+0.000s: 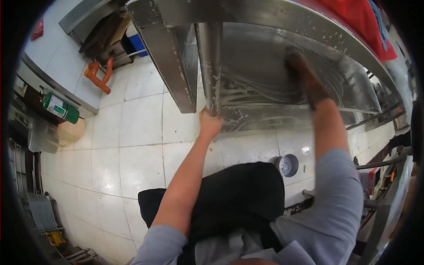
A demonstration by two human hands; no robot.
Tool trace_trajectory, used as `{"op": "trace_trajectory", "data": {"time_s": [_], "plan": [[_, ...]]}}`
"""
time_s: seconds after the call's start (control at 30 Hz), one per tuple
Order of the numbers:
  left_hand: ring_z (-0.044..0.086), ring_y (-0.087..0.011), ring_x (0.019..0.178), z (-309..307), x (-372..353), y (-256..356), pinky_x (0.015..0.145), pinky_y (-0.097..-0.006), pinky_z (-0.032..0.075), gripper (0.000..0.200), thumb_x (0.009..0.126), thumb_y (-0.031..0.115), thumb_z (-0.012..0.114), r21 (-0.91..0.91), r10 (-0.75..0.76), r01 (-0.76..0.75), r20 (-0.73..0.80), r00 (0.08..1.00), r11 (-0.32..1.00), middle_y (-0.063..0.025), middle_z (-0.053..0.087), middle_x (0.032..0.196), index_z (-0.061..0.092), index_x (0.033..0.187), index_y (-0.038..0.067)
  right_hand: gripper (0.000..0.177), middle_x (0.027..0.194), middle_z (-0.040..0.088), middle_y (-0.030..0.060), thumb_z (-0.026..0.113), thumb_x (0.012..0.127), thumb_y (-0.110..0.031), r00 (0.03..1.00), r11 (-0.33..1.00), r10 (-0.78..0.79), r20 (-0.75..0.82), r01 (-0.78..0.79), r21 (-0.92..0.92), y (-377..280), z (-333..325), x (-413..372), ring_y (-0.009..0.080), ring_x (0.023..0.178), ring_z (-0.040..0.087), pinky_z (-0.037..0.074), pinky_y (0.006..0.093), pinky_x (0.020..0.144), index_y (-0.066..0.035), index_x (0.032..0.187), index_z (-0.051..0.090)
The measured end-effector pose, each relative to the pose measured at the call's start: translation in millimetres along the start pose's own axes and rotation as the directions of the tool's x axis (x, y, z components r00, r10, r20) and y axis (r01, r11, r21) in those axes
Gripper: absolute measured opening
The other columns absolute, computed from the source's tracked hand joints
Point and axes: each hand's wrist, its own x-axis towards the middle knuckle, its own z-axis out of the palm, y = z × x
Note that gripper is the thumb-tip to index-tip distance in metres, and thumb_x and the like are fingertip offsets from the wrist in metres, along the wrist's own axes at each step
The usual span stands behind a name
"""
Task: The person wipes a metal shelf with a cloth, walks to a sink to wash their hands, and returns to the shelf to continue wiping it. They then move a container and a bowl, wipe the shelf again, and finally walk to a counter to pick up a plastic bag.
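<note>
In the head view, my left hand (210, 125) is wrapped around the lower part of a round metal table leg (210, 66). My right hand (304, 73) reaches under the tabletop onto the wet steel lower shelf (256, 57), where soapy streaks curve across the surface. Motion and shadow smear its fingers, so whether something dark is under them cannot be made out. Foam spots dot the leg and the table's steel edge (247, 13).
A round metal bowl (287, 165) with suds stands on the white tiled floor (141, 128). Orange pipes (100, 77) rise near the left wall, beside a green cylinder (61, 107). Red cloth (360, 22) hangs over the table's right side. Metal racks are at far right.
</note>
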Motion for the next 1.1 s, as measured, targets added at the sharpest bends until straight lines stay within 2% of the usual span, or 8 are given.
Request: {"op": "trace_trajectory", "data": {"time_s": [0.07,0.3,0.57,0.7,0.77,0.97,1.0,1.1], "plan": [[0.071,-0.0316,0.09,-2,5,0,0.083,-0.038,0.053,0.04,0.074,0.007,0.072,0.003,0.0,0.0,0.01,1.0,1.0,-0.0202,0.073,0.096,0.063,0.11,-0.007,0.025,0.099,0.063,0.0135,0.057,0.092,-0.013,0.76,0.921,0.043,-0.649,0.221,0.32,-81,-112,-1,0.0301,0.099,0.062,0.05,0.0408,0.096,-0.005,0.112,0.07],[0.07,-0.0314,0.086,-5,1,11,0.081,-0.0382,0.053,0.034,0.076,0.008,0.072,-0.05,-0.068,0.07,0.041,0.997,0.996,-0.0188,0.072,0.094,0.063,0.105,-0.006,0.044,0.139,0.057,0.0198,0.049,0.097,-0.013,0.738,0.779,-0.124,-0.663,0.487,0.396,-183,-188,-13,0.0353,0.124,0.06,0.044,0.045,0.111,-0.002,0.139,0.053],[0.07,-0.0328,0.082,-3,7,-3,0.078,-0.0395,0.053,0.024,0.078,0.015,0.069,0.067,-0.044,0.039,0.072,0.996,0.997,-0.0169,0.073,0.087,0.066,0.094,-0.002,0.041,0.141,0.056,0.0196,0.046,0.1,-0.015,0.931,0.952,0.032,-0.365,0.083,0.295,-113,-107,77,0.0319,0.13,0.056,0.042,0.0439,0.112,-0.006,0.139,0.053],[0.069,-0.0341,0.077,-3,3,2,0.075,-0.0407,0.053,0.021,0.077,0.016,0.067,0.009,-0.062,0.062,0.027,0.998,0.998,-0.0169,0.072,0.084,0.067,0.089,-0.002,0.042,0.143,0.055,0.019,0.044,0.103,-0.018,0.807,0.732,-0.054,-0.589,0.433,0.526,-218,-184,49,0.0314,0.133,0.054,0.041,0.0425,0.113,-0.009,0.143,0.051],[0.068,-0.0334,0.076,-4,2,-2,0.074,-0.0406,0.053,0.021,0.077,0.015,0.067,0.089,-0.028,0.025,0.036,0.999,0.996,-0.0171,0.071,0.083,0.066,0.088,-0.002,0.042,0.145,0.055,0.0187,0.044,0.104,-0.02,0.946,0.553,0.007,-0.323,0.266,0.79,-170,-243,-63,0.0312,0.134,0.053,0.041,0.0419,0.113,-0.01,0.145,0.05],[0.068,-0.0327,0.075,-2,5,0,0.073,-0.0406,0.052,0.019,0.077,0.013,0.067,0.059,-0.006,0.004,0.035,0.999,0.998,-0.0181,0.07,0.079,0.065,0.086,-0.004,0.054,0.133,0.063,0.0203,0.052,0.1,-0.031,0.977,0.99,-0.141,-0.162,0.138,-0.029,-100,-105,37,0.0351,0.12,0.063,0.043,0.0473,0.112,-0.013,0.15,0.045],[0.068,-0.033,0.075,-3,5,-1,0.073,-0.0407,0.052,0.019,0.076,0.012,0.068,0.069,-0.017,0.012,0.068,0.998,0.998,-0.0182,0.07,0.08,0.065,0.086,-0.004,0.047,0.134,0.061,0.0201,0.052,0.097,-0.026,0.835,0.978,-0.147,-0.53,0.203,0.049,-123,-124,21,0.0358,0.118,0.063,0.045,0.046,0.109,-0.006,0.14,0.053],[0.068,-0.0332,0.074,-4,5,3,0.072,-0.0406,0.052,0.018,0.077,0.012,0.068,0.132,-0.05,0.041,0.063,0.997,0.99,-0.0176,0.07,0.08,0.065,0.085,-0.003,0.038,0.121,0.068,0.0181,0.051,0.099,-0.024,0.749,0.788,-0.033,-0.662,0.427,0.444,-211,-160,56,0.0348,0.115,0.063,0.047,0.0438,0.106,-0.004,0.13,0.062]]}}
